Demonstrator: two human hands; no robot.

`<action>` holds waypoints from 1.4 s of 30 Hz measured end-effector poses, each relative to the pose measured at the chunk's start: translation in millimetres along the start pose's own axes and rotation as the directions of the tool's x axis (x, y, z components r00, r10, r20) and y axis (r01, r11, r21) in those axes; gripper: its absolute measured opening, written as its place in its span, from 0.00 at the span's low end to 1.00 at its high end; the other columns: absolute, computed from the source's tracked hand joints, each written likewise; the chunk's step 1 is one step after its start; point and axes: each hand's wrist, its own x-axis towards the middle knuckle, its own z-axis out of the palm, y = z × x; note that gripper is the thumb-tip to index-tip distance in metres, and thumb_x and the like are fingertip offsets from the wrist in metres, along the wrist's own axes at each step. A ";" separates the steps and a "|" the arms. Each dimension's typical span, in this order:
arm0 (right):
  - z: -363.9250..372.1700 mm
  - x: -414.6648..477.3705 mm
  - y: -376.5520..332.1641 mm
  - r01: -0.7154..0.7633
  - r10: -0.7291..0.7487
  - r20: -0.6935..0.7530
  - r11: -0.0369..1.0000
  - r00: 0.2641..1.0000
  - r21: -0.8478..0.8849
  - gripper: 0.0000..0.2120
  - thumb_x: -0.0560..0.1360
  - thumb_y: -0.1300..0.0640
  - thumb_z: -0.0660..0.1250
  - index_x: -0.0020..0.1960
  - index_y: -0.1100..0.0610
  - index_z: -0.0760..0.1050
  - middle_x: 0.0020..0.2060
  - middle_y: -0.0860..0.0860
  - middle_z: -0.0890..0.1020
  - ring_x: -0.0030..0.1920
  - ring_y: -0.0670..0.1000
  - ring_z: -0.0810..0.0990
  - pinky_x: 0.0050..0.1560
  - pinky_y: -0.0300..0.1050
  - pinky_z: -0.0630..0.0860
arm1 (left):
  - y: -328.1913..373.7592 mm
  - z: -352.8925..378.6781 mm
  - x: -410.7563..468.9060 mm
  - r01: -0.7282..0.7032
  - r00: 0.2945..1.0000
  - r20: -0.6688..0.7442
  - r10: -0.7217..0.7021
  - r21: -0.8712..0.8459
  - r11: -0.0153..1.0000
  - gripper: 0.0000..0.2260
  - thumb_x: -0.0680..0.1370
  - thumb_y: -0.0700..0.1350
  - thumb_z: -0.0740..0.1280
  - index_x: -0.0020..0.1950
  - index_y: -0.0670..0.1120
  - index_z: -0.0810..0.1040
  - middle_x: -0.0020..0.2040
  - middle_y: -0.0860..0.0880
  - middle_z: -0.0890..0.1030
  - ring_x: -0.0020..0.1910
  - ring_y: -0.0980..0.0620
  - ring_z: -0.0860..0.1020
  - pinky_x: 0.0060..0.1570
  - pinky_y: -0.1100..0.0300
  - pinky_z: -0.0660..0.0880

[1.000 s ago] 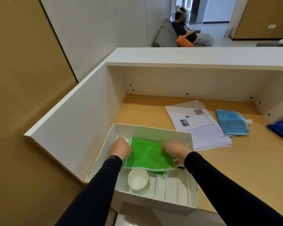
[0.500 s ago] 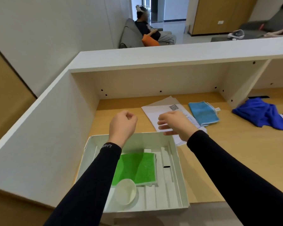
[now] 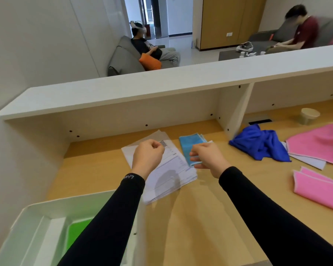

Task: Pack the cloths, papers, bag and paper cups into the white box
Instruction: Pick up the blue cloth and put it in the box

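The white box point(image 3: 37, 214) sits at the lower left with a green cloth point(image 3: 76, 234) inside, partly hidden by my left sleeve. My left hand point(image 3: 147, 156) hovers over the stack of papers point(image 3: 171, 173), curled into a loose fist and holding nothing. My right hand point(image 3: 207, 157) is over the near end of the folded light blue cloth point(image 3: 189, 144), fingers loosely bent and apart; whether it touches the cloth is unclear. A crumpled dark blue bag point(image 3: 259, 143), pink cloths point(image 3: 318, 141) point(image 3: 319, 187) and a paper cup point(image 3: 309, 116) lie to the right.
A white shelf point(image 3: 161, 87) runs over the back of the wooden desk, with a vertical divider point(image 3: 235, 108) beside the blue bag. A white side panel closes the left. White sheets lie under the far pink cloth. Two people sit on sofas beyond.
Both hands let go of the green cloth in the box and moved up and forward over the papers and blue cloth. My view swung right, showing the pink cloths and cup.
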 end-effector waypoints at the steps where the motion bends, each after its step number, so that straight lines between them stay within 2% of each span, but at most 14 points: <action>1: -14.8 9.0 1.5 -0.007 0.007 -0.005 1.000 1.000 0.004 0.10 0.77 0.61 0.58 0.38 0.53 0.72 0.38 0.52 0.77 0.41 0.50 0.77 0.40 0.44 0.77 | 4.5 15.0 4.3 0.011 1.000 0.003 -0.011 0.012 1.000 0.06 0.74 0.45 0.62 0.39 0.51 0.77 0.40 0.49 0.82 0.42 0.48 0.79 0.39 0.55 0.76; 7: -77.4 52.5 18.3 -0.077 0.078 -0.038 0.996 0.996 0.044 0.06 0.76 0.63 0.57 0.46 0.56 0.72 0.38 0.52 0.75 0.38 0.48 0.74 0.34 0.40 0.71 | 8.2 82.8 26.2 0.152 0.988 0.023 -0.151 -0.032 0.988 0.06 0.74 0.43 0.63 0.39 0.47 0.78 0.38 0.48 0.82 0.39 0.48 0.80 0.42 0.54 0.77; 14: -98.4 105.7 49.3 -0.187 0.185 -0.055 0.981 0.981 -0.049 0.13 0.75 0.58 0.62 0.59 0.57 0.73 0.48 0.52 0.78 0.51 0.52 0.77 0.57 0.51 0.77 | -16.9 131.5 58.1 0.324 0.945 0.044 -0.323 -0.012 0.946 0.05 0.74 0.41 0.65 0.37 0.47 0.76 0.38 0.48 0.79 0.41 0.45 0.78 0.46 0.51 0.77; 17: -93.3 123.6 57.9 -0.189 0.183 -0.071 0.977 0.981 -0.094 0.18 0.74 0.56 0.64 0.64 0.57 0.72 0.56 0.54 0.77 0.54 0.52 0.76 0.57 0.48 0.75 | -26.2 143.1 71.6 0.384 0.922 0.038 -0.385 0.029 0.923 0.02 0.74 0.42 0.66 0.41 0.46 0.75 0.39 0.47 0.77 0.41 0.45 0.76 0.44 0.53 0.75; 20: -84.1 140.6 61.9 -0.189 0.184 -0.050 0.976 0.982 -0.105 0.25 0.75 0.54 0.64 0.70 0.58 0.66 0.66 0.55 0.73 0.61 0.53 0.74 0.55 0.42 0.69 | -32.4 153.7 82.9 0.423 0.904 0.056 -0.424 0.028 0.906 0.08 0.75 0.47 0.67 0.49 0.45 0.71 0.40 0.50 0.75 0.39 0.49 0.76 0.36 0.58 0.71; 22: -77.1 152.1 63.3 -0.220 0.219 -0.022 0.972 0.975 -0.077 0.28 0.75 0.53 0.65 0.72 0.59 0.62 0.69 0.56 0.70 0.65 0.55 0.72 0.57 0.42 0.69 | -33.3 161.8 89.0 0.443 0.894 0.073 -0.443 0.017 0.896 0.11 0.75 0.49 0.67 0.40 0.46 0.66 0.37 0.53 0.72 0.32 0.56 0.72 0.27 0.64 0.67; 24: -69.9 161.6 64.8 -0.268 0.268 0.001 0.963 0.964 -0.015 0.29 0.75 0.52 0.64 0.73 0.59 0.61 0.67 0.56 0.72 0.64 0.55 0.74 0.61 0.46 0.72 | -36.1 170.5 95.3 0.468 0.882 0.080 -0.465 -0.024 0.883 0.14 0.75 0.49 0.68 0.36 0.49 0.65 0.37 0.51 0.73 0.32 0.56 0.72 0.25 0.64 0.66; 26: -63.9 168.1 66.6 -0.296 0.296 0.023 0.955 0.955 0.018 0.25 0.76 0.50 0.63 0.71 0.59 0.65 0.65 0.55 0.75 0.61 0.55 0.75 0.62 0.49 0.73 | -32.8 175.3 98.8 0.515 0.857 0.096 -0.506 -0.161 0.842 0.11 0.75 0.48 0.69 0.37 0.44 0.71 0.41 0.45 0.79 0.36 0.50 0.78 0.29 0.59 0.74; 29: -60.0 171.6 64.7 -0.308 0.307 0.024 0.949 0.951 0.059 0.19 0.78 0.49 0.59 0.65 0.58 0.70 0.55 0.52 0.79 0.52 0.51 0.77 0.50 0.45 0.72 | -28.5 176.5 101.4 0.564 0.818 0.153 -0.554 -0.395 0.725 0.07 0.74 0.44 0.68 0.45 0.40 0.76 0.48 0.42 0.82 0.46 0.43 0.82 0.48 0.46 0.81; 31: -60.1 173.6 63.8 -0.327 0.325 0.034 0.940 0.945 0.097 0.17 0.79 0.48 0.56 0.62 0.56 0.72 0.50 0.51 0.81 0.48 0.50 0.79 0.41 0.44 0.72 | -27.3 173.7 102.1 0.542 0.836 0.190 -0.515 -0.431 0.721 0.12 0.73 0.39 0.68 0.55 0.43 0.74 0.49 0.46 0.81 0.48 0.45 0.82 0.47 0.48 0.81; 33: -59.3 173.5 62.0 -0.351 0.347 0.058 0.930 0.936 0.108 0.18 0.79 0.49 0.55 0.62 0.56 0.73 0.54 0.53 0.81 0.53 0.53 0.79 0.40 0.44 0.72 | -22.5 169.6 99.2 0.495 0.869 0.224 -0.441 -0.410 0.766 0.24 0.71 0.33 0.68 0.63 0.49 0.70 0.48 0.49 0.81 0.47 0.47 0.82 0.40 0.55 0.81; 35: -56.6 171.1 61.5 -0.350 0.344 0.071 0.931 0.936 0.108 0.17 0.78 0.51 0.56 0.63 0.56 0.73 0.56 0.55 0.81 0.56 0.55 0.79 0.41 0.44 0.73 | -17.5 165.1 93.6 0.447 0.895 0.199 -0.400 -0.381 0.809 0.29 0.70 0.29 0.66 0.67 0.49 0.68 0.47 0.49 0.80 0.47 0.48 0.82 0.42 0.55 0.81; 39: -50.1 160.9 55.5 -0.326 0.311 0.107 0.929 0.944 0.178 0.14 0.78 0.53 0.60 0.61 0.58 0.73 0.42 0.51 0.78 0.42 0.50 0.77 0.38 0.43 0.74 | -0.1 139.8 83.5 0.307 0.950 0.051 -0.307 -0.308 0.900 0.27 0.70 0.30 0.64 0.68 0.45 0.68 0.49 0.48 0.79 0.46 0.50 0.80 0.47 0.55 0.79; 42: -38.8 153.1 49.7 -0.305 0.269 0.173 0.924 0.947 0.231 0.20 0.77 0.49 0.62 0.67 0.56 0.68 0.43 0.48 0.75 0.44 0.48 0.76 0.40 0.43 0.75 | 15.9 103.4 74.7 0.205 0.977 -0.007 -0.213 -0.249 0.947 0.26 0.71 0.33 0.66 0.67 0.48 0.69 0.56 0.45 0.79 0.52 0.49 0.79 0.48 0.54 0.79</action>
